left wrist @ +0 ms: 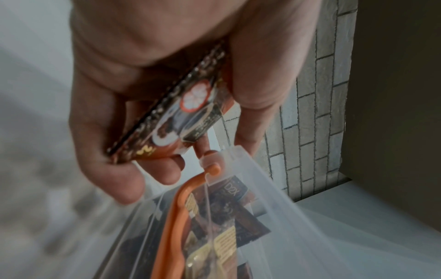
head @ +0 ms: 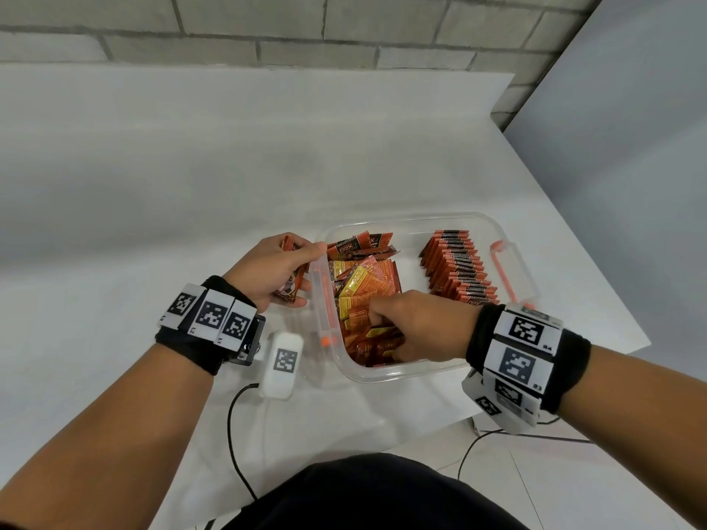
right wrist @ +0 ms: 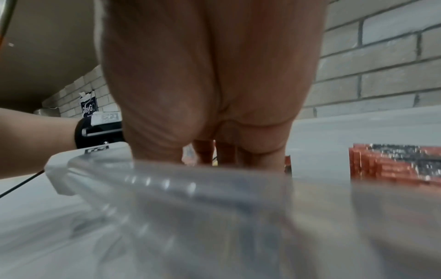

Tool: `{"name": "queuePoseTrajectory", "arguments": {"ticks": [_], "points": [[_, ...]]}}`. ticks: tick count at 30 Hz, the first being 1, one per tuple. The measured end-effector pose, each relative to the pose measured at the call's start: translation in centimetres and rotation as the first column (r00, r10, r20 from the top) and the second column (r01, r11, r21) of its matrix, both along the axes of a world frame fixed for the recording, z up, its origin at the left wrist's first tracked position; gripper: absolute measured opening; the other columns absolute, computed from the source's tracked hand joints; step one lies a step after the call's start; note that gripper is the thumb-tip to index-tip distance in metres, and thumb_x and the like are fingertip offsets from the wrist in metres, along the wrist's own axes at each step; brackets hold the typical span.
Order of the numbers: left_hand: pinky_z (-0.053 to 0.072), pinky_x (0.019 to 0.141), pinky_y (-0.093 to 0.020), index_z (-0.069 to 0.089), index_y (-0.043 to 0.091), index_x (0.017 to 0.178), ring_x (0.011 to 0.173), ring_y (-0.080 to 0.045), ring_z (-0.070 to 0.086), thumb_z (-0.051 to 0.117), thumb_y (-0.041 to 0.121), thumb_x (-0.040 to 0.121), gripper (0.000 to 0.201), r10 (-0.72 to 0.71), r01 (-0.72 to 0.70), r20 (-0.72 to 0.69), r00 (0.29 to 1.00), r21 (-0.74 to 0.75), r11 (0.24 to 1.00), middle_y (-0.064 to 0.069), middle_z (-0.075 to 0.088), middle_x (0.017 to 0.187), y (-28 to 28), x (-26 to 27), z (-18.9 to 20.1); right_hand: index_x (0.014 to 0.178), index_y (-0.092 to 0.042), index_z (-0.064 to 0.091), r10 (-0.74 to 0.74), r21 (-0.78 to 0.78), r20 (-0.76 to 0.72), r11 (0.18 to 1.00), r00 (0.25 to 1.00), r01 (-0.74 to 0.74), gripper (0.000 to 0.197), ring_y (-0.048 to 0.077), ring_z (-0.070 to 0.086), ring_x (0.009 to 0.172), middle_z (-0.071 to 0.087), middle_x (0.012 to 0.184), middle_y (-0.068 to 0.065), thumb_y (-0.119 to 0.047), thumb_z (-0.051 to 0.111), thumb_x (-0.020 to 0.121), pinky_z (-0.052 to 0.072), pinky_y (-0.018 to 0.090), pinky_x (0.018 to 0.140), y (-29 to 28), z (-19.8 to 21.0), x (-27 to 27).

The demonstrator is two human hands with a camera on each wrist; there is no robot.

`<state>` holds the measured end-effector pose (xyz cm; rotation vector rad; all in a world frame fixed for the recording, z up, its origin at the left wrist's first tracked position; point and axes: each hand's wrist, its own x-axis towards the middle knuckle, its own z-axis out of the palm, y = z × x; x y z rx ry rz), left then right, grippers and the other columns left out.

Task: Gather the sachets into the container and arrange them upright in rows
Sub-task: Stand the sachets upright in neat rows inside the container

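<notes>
A white table (head: pixel 191 166) fills most of the head view, with a grey brick wall (head: pixel 267 28) along the top of the frame. Right of centre on the table sits a clear plastic container (head: pixel 401 371) with orange latch handles (head: pixel 503 267) on its left and right sides. In its right part a row of orange sachets (head: pixel 459 265) stands upright, packed one against the next; in its left part loose sachets (head: pixel 367 285) in orange, yellow and pink lie in a jumbled heap. The right hand (head: pixel 417 323) reaches down into the lower end of that heap, its fingertips buried among the packets, so whether it grasps any cannot be told. The left hand (head: pixel 267 271), just outside the container's left wall, clasps a small stack of sachets (left wrist: pixel 171 120) between thumb and curled fingers, the stack tilted on edge. Both wrists carry black bands with square printed markers (head: pixel 208 313).
</notes>
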<state>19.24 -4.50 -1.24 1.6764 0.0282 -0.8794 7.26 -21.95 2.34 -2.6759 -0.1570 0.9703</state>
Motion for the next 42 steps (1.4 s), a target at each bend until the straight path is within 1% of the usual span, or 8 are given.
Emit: {"name": "queuePoseTrajectory", "arguments": {"ticks": [11, 17, 22, 25, 28, 32, 37, 42], "points": [[0.058, 0.069, -0.043, 0.059, 0.019, 0.086, 0.061, -0.015, 0.059, 0.07, 0.04, 0.083, 0.024, 0.001, -0.001, 0.018, 1.0, -0.013, 1.0, -0.001, 0.056, 0.07, 0.2, 0.2, -0.4, 0.117, -0.018, 0.055, -0.045, 0.011, 0.053, 0.999, 0.998, 0.044, 0.033, 0.022, 0.06, 0.089, 0.061, 0.108, 0.006, -0.013, 0.063, 0.086, 0.053, 0.035, 0.077, -0.2, 0.7, 0.0], [0.057, 0.071, -0.042, 0.059, 0.018, 0.095, 0.07, -0.017, 0.06, 0.069, 0.039, 0.084, 0.026, 0.035, -0.031, 0.08, 0.996, -0.048, 0.998, -0.005, 0.06, 0.09, 0.6, 0.4, 0.4, 0.113, -0.018, 0.058, -0.146, 0.107, 0.139, 0.986, 0.979, 0.131, 0.029, 0.004, 0.053, 0.07, 0.055, 0.085, -0.011, -0.017, 0.066, 0.085, 0.04, 0.015, 0.06, -1.7, 1.6, -0.1], [0.054, 0.068, -0.038, 0.06, 0.02, 0.098, 0.071, -0.017, 0.06, 0.069, 0.039, 0.083, 0.027, 0.132, -0.104, 0.284, 0.95, -0.11, 0.988, -0.002, 0.058, 0.094, 1.0, 0.3, 2.7, 0.109, -0.02, 0.061, -0.283, 0.247, 0.189, 0.94, 0.94, 0.233, 0.029, 0.015, 0.062, 0.085, 0.064, 0.098, -0.006, -0.017, 0.07, 0.082, 0.053, 0.029, 0.075, -3.1, 2.5, -0.1], [0.054, 0.068, -0.037, 0.061, 0.024, 0.1, 0.072, -0.015, 0.061, 0.071, 0.033, 0.082, 0.022, 0.035, 0.013, 0.365, 0.93, -0.13, 0.991, 0.0, 0.059, 0.09, 0.9, -0.6, 3.9, 0.108, -0.025, 0.06, -0.321, 0.282, 0.189, 0.923, 0.928, 0.262, 0.03, 0.007, 0.059, 0.085, 0.06, 0.098, -0.013, -0.016, 0.071, 0.082, 0.048, 0.017, 0.073, -3.3, 2.7, -0.1], [0.055, 0.07, -0.036, 0.062, 0.025, 0.105, 0.076, -0.011, 0.064, 0.072, 0.028, 0.08, 0.027, -0.142, 0.217, 0.424, 0.894, -0.134, 0.967, -0.004, 0.065, 0.091, 0.6, -1.9, 4.7, 0.088, -0.033, 0.056, -0.358, 0.345, 0.152, 0.893, 0.921, 0.29, 0.027, 0.001, 0.061, 0.078, 0.061, 0.088, -0.018, -0.012, 0.07, 0.082, 0.048, 0.014, 0.068, -3.0, 3.2, 0.0], [0.057, 0.075, -0.043, 0.062, 0.024, 0.108, 0.085, -0.01, 0.067, 0.076, 0.042, 0.071, 0.043, -0.209, 0.314, 0.381, 0.901, -0.241, 0.918, 0.004, 0.067, 0.091, -0.1, -2.8, 5.0, 0.088, -0.028, 0.063, -0.45, 0.521, 0.066, 0.776, 0.89, 0.354, 0.031, 0.003, 0.067, 0.077, 0.07, 0.084, -0.016, 0.002, 0.067, 0.082, 0.054, 0.02, 0.068, -3.1, 5.3, 0.0], [0.054, 0.077, -0.025, 0.06, 0.028, 0.111, 0.098, -0.015, 0.068, 0.081, 0.065, 0.047, 0.077, -0.404, 0.502, 0.348, 0.846, -0.267, 0.822, 0.007, 0.07, 0.104, -1.6, -3.0, 5.3, 0.097, -0.015, 0.068, -0.399, 0.546, 0.074, 0.783, 0.914, 0.298, 0.024, 0.018, 0.069, 0.083, 0.072, 0.093, 0.002, 0.002, 0.068, 0.08, 0.058, 0.033, 0.077, -3.5, 8.5, 0.4], [0.052, 0.088, -0.039, 0.056, 0.016, 0.119, 0.104, -0.027, 0.064, 0.089, 0.048, 0.051, 0.082, -0.448, 0.508, 0.239, 0.862, -0.418, 0.753, -0.006, 0.066, 0.112, -2.7, -3.6, 5.4, 0.091, -0.021, 0.068, -0.366, 0.563, 0.088, 0.786, 0.926, 0.257, 0.027, 0.01, 0.068, 0.075, 0.072, 0.087, -0.002, 0.003, 0.067, 0.079, 0.055, 0.024, 0.068, -3.2, 9.7, 0.7]]}}
